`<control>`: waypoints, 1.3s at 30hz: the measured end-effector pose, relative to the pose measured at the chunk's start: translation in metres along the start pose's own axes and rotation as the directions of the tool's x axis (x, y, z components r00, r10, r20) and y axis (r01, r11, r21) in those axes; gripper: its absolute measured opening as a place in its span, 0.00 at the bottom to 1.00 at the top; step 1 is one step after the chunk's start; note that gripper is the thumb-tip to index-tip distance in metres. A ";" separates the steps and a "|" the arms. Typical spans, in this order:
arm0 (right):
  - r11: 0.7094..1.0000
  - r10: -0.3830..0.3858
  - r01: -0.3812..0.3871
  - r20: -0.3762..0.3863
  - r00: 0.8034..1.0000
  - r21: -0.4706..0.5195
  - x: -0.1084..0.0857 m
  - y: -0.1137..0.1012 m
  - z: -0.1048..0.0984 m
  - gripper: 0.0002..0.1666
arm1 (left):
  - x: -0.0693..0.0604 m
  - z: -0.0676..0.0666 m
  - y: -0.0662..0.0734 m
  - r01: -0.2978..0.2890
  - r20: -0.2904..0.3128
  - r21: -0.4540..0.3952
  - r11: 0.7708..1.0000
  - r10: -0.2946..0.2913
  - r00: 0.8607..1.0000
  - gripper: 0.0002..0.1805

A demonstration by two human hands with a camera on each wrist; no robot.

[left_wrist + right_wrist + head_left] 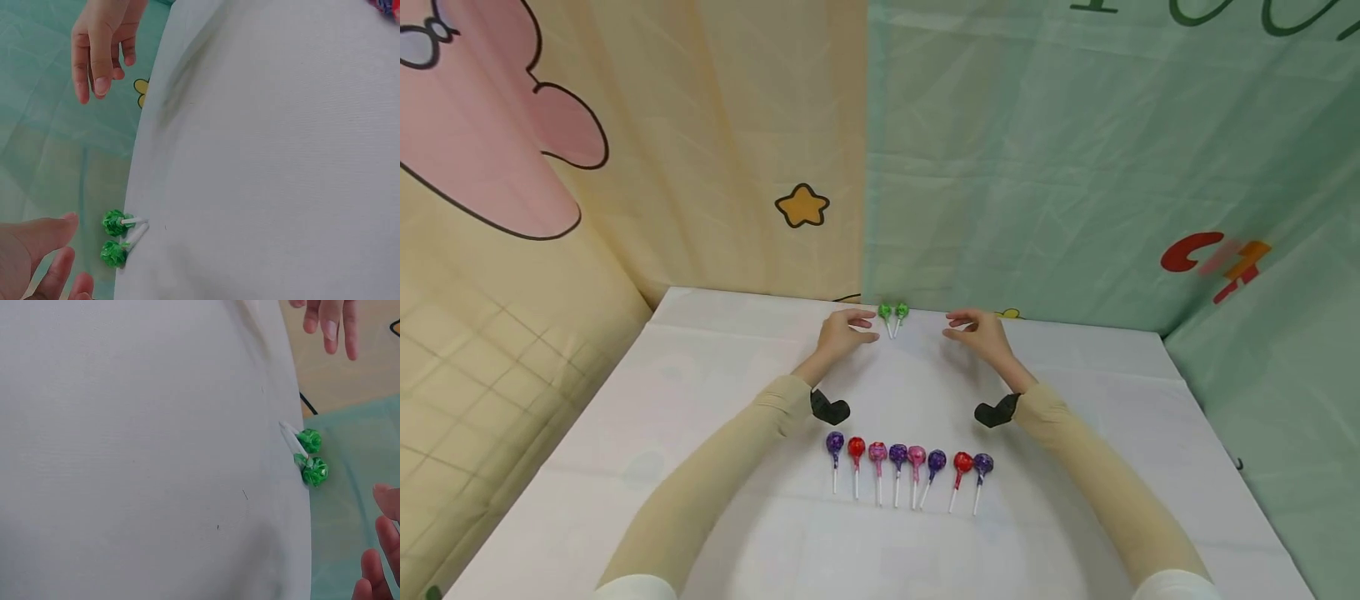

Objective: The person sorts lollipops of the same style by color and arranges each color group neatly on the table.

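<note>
Two green-wrapped lollipops [902, 311] lie side by side at the far edge of the white table, their white sticks meeting at the ends. Just left of them is my left hand [842, 332], its fingers extended and holding nothing. On the other side, a wider gap away, my right hand [981, 333] hovers with loosely bent fingers and nothing in its grasp. In the left wrist view the green lollipops [114, 254] sit beyond the left thumb, apart from it. The right wrist view shows the same green lollipops [314, 471] untouched by either hand.
Nearer to me, a row of several purple, red and pink lollipops [877, 452] lies across the white table [760, 517], sticks toward me. Behind the far edge hangs a yellow and green curtain [1037, 167]. Dark bands [830, 408] show at the wrists.
</note>
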State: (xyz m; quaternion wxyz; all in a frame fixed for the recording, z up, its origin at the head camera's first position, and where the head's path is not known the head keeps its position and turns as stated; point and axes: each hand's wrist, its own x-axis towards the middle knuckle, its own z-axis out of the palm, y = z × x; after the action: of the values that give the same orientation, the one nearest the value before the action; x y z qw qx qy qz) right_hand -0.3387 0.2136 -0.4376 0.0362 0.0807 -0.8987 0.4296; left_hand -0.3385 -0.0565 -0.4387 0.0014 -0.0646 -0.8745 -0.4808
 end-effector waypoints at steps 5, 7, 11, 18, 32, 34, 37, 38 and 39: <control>1.000 0.004 -0.004 0.001 1.000 -0.001 -0.016 0.000 -0.001 0.21 | -0.016 -0.003 -0.003 -0.010 0.013 -0.023 1.000 0.010 1.000 0.22; 1.000 0.003 -0.003 -0.003 1.000 -0.005 -0.022 0.001 -0.002 0.20 | -0.022 -0.004 -0.003 -0.022 0.023 -0.026 0.999 0.022 0.999 0.22; 1.000 -0.014 0.014 -0.008 1.000 -0.009 -0.035 0.002 -0.004 0.17 | -0.036 -0.007 -0.003 -0.038 0.051 -0.033 0.999 0.040 0.998 0.21; 0.995 -0.100 0.100 0.002 0.995 -0.020 -0.060 0.003 -0.003 0.13 | -0.061 -0.010 -0.007 -0.049 0.078 -0.059 0.997 0.053 0.996 0.21; 0.988 -0.147 0.150 0.057 0.987 -0.042 -0.110 0.007 -0.009 0.11 | -0.103 -0.019 -0.017 -0.092 0.123 -0.097 0.991 0.104 0.987 0.21; 0.988 -0.147 0.150 0.060 0.987 -0.048 -0.116 0.009 -0.010 0.10 | -0.108 -0.020 -0.019 -0.074 0.132 -0.088 0.993 0.085 0.988 0.21; 0.986 -0.148 0.152 0.058 0.987 -0.064 -0.126 0.013 -0.011 0.10 | -0.115 -0.021 -0.022 -0.060 0.132 -0.079 0.995 0.070 0.989 0.21; 0.986 -0.149 0.152 0.055 0.987 -0.069 -0.129 0.014 -0.012 0.10 | -0.117 -0.022 -0.022 -0.055 0.132 -0.076 0.996 0.065 0.989 0.21; 0.986 -0.147 0.151 0.049 0.988 -0.070 -0.132 0.015 -0.012 0.10 | -0.119 -0.023 -0.023 -0.053 0.131 -0.074 0.996 0.063 0.989 0.21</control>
State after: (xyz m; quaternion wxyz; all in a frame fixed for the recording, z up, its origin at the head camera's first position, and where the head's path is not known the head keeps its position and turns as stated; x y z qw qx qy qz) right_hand -0.2112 0.2474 -0.4592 0.0514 0.1558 -0.9059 0.3905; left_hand -0.2240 -0.1012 -0.4540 -0.0451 -0.1219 -0.8530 -0.5056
